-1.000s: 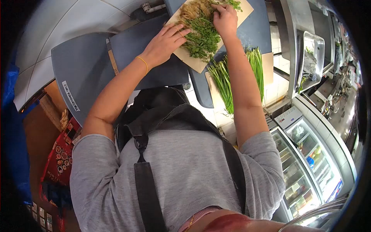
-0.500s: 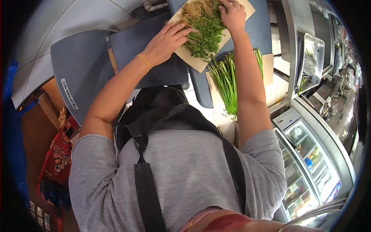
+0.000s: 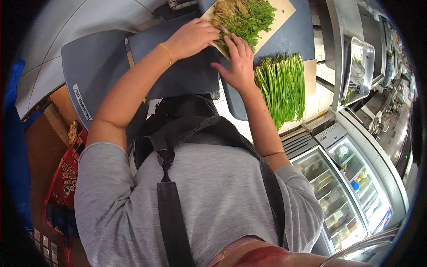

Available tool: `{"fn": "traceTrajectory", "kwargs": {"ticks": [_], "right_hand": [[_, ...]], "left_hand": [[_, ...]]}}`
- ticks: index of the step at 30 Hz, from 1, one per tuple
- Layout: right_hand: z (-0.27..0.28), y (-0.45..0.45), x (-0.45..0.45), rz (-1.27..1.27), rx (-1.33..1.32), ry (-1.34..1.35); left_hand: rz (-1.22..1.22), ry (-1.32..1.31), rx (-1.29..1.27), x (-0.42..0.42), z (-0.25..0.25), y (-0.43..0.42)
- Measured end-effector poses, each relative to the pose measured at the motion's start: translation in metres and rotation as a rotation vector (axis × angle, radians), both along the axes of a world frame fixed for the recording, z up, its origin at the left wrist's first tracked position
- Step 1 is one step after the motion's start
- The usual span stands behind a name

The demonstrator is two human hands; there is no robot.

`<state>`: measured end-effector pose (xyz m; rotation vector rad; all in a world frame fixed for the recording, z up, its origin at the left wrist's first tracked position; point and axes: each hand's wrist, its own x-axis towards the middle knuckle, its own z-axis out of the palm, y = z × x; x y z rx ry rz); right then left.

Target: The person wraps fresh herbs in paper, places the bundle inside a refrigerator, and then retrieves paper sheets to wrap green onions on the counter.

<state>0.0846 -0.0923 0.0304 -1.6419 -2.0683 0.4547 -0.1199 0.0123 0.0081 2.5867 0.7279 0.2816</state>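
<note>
Herbs (image 3: 249, 20), one pile, adjoin right hand (image 3: 241, 66), fingers (image 3: 241, 48) spread, and left hand (image 3: 192, 40), closure unclear

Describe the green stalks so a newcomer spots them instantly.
Find the grey table at the top. At its lower edge, to the right of the right hand, lie the long green stalks. They run side by side, unlike the tangled, partly brown herb pile above.

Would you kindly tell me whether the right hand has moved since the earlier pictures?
Yes; against the grey table, the right hand has moved nearer the wearer and leftward, to the near edge of the leafy herbs.
</note>
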Motion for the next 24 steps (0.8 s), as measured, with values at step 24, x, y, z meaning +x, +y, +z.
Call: {"fn": "traceTrajectory", "kwargs": {"ticks": [24], "right_hand": [[-0.003,0.025,0.031,-0.174,0.199,-0.1]], "left_hand": [[-0.144,-0.075,0.12,0.031,-0.012,0.02]]}}
